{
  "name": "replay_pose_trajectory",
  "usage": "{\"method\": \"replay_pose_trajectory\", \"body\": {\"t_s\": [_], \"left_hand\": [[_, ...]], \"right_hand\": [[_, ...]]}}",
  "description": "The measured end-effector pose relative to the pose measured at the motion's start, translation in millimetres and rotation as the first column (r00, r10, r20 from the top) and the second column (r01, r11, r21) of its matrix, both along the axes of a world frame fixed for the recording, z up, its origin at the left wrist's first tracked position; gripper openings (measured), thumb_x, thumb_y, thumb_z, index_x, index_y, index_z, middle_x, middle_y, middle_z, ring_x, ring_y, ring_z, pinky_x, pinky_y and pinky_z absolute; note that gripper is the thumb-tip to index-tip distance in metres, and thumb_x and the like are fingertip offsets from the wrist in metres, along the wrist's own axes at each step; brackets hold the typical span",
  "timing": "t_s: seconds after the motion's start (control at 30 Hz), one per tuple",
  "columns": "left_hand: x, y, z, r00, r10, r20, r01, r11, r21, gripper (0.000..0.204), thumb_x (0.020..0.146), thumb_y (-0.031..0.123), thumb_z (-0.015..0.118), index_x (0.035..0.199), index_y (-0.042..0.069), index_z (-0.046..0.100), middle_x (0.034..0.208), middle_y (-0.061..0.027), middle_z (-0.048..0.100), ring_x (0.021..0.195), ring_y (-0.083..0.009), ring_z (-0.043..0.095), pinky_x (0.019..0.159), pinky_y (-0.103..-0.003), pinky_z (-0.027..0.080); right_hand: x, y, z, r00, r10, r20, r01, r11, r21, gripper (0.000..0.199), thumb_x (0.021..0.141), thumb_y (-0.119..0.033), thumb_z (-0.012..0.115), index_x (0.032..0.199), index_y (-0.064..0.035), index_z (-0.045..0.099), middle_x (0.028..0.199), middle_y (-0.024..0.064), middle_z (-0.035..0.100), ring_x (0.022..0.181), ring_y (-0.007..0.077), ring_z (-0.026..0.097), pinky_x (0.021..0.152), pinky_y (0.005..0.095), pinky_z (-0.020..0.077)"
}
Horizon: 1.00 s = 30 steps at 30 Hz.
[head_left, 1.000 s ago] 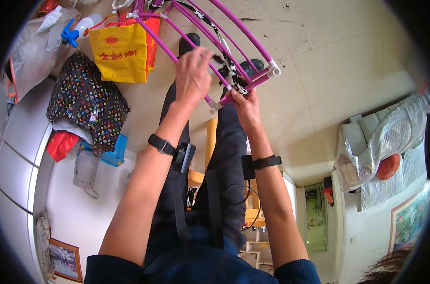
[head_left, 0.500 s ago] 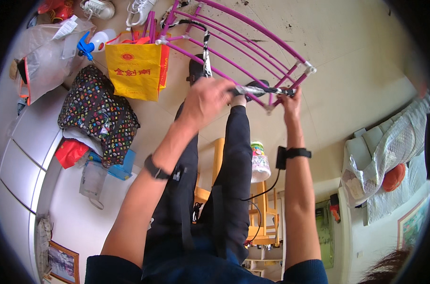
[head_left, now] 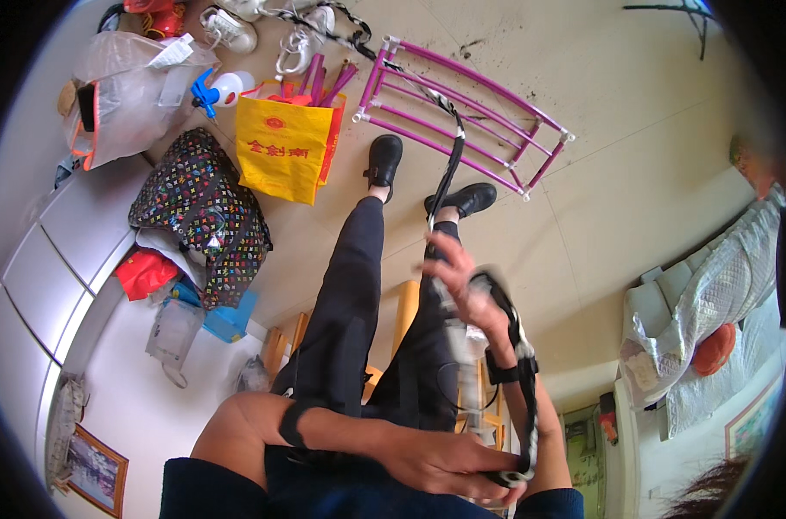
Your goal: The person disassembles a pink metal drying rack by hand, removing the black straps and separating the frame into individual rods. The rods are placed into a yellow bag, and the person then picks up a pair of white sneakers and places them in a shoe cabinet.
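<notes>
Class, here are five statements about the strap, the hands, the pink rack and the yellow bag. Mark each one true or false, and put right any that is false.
1. The right hand holds the strap. True.
2. The pink rack is lifted in both hands. False: it lies on the floor, and neither hand touches it.
3. The left hand is low, near the body, on the strap's lower end. True.
4. The yellow bag lies right of the rack. False: it stands to the rack's left.
5. The strap runs from the right hand up to the rack. True.
</notes>
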<state>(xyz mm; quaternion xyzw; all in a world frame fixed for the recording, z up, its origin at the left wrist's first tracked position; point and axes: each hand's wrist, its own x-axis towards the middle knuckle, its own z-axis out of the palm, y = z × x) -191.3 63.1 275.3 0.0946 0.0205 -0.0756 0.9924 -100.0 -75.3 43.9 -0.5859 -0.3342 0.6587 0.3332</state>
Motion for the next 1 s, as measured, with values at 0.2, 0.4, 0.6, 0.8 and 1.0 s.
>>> {"method": "replay_pose_trajectory", "body": {"t_s": [0.2, 0.4, 0.6, 0.8, 1.0], "left_hand": [[-234.7, 145.1, 86.7, 0.266, 0.675, -0.689, -0.505, 0.706, 0.497, 0.028, 0.099, 0.031, 0.047, 0.102, 0.003, 0.052, 0.062, 0.0024, 0.038, 0.054, -0.0089, 0.037, 0.051, -0.022, 0.031], [-531.2, 273.3, 271.5, -0.751, 0.644, 0.144, 0.357, 0.213, 0.910, 0.032, 0.091, 0.021, 0.051, 0.115, 0.001, 0.052, 0.060, 0.0071, 0.031, 0.047, -0.0024, 0.027, 0.042, -0.020, 0.025], [-433.5, 142.2, 270.5, 0.870, 0.419, -0.259, 0.447, -0.451, 0.772, 0.030, 0.082, 0.011, 0.064, 0.111, 0.002, 0.061, 0.093, -0.0126, 0.066, 0.083, -0.0177, 0.064, 0.072, -0.032, 0.052], [-406.1, 62.3, 322.3, 0.867, 0.358, -0.345, 0.165, 0.447, 0.879, 0.038, 0.089, 0.035, 0.065, 0.113, 0.005, 0.061, 0.091, -0.0039, 0.066, 0.078, -0.0090, 0.058, 0.067, -0.023, 0.046], [-591.1, 84.6, 394.4, -0.480, 0.830, -0.283, -0.270, 0.168, 0.948, 0.028, 0.092, 0.039, 0.058, 0.079, 0.015, 0.052, 0.058, 0.0104, 0.036, 0.046, -0.0012, 0.032, 0.041, -0.020, 0.023]], "right_hand": [[6.8, -0.6, 159.2, 0.886, 0.145, 0.440, -0.186, 0.981, 0.052, 0.023, 0.063, -0.002, 0.060, 0.086, -0.0051, 0.056, 0.107, 0.0099, 0.059, 0.122, 0.0343, 0.044, 0.109, 0.0528, 0.0244], [3.1, 39.3, 356.7, 0.860, 0.196, 0.470, -0.279, 0.953, 0.114, 0.020, 0.067, -0.005, 0.064, 0.086, -0.0046, 0.057, 0.082, 0.0128, 0.060, 0.090, 0.0285, 0.059, 0.098, 0.0475, 0.0366], [-156.3, 139.8, 539.3, 0.903, 0.334, 0.272, -0.403, 0.877, 0.262, 0.016, 0.087, -0.012, 0.064, 0.089, -0.0020, 0.052, 0.071, 0.0150, 0.055, 0.060, 0.0332, 0.055, 0.053, 0.0386, 0.0438], [-169.2, 131.2, 594.5, 0.832, 0.448, 0.326, -0.518, 0.837, 0.173, 0.028, 0.084, -0.024, 0.070, 0.102, -0.0044, 0.061, 0.068, 0.0137, 0.060, 0.060, 0.0210, 0.059, 0.057, 0.0363, 0.0454], [-138.2, 66.2, 577.8, 0.777, 0.540, 0.322, -0.497, 0.841, -0.213, 0.019, 0.091, -0.021, 0.061, 0.099, -0.0035, 0.062, 0.060, 0.0072, 0.051, 0.056, 0.0112, 0.046, 0.053, 0.0305, 0.0415]]}}
